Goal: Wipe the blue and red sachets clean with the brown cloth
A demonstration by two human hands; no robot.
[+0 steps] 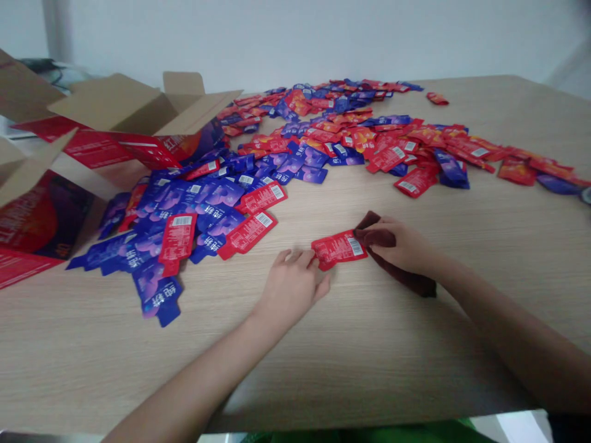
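Observation:
A red sachet [339, 247] with a white barcode lies on the table between my hands. At its left end rest the fingertips of my left hand [293, 280], which is open, fingers apart and slightly bent. My right hand [401, 243] is closed on a dark brown cloth [404, 278] and presses part of it against the sachet's right end. The rest of the cloth trails down over the tabletop. To the left lie purple-blue sachets [154, 283] in an overlapping pile, with several red sachets [249, 232] on top and at its edge.
Two open cardboard boxes, one farther back [111, 147] and one nearer [41, 215], stand at the left. A long heap of mixed red and blue sachets [332, 126] stretches across the back to the right. One red sachet [437, 98] lies apart near the wall.

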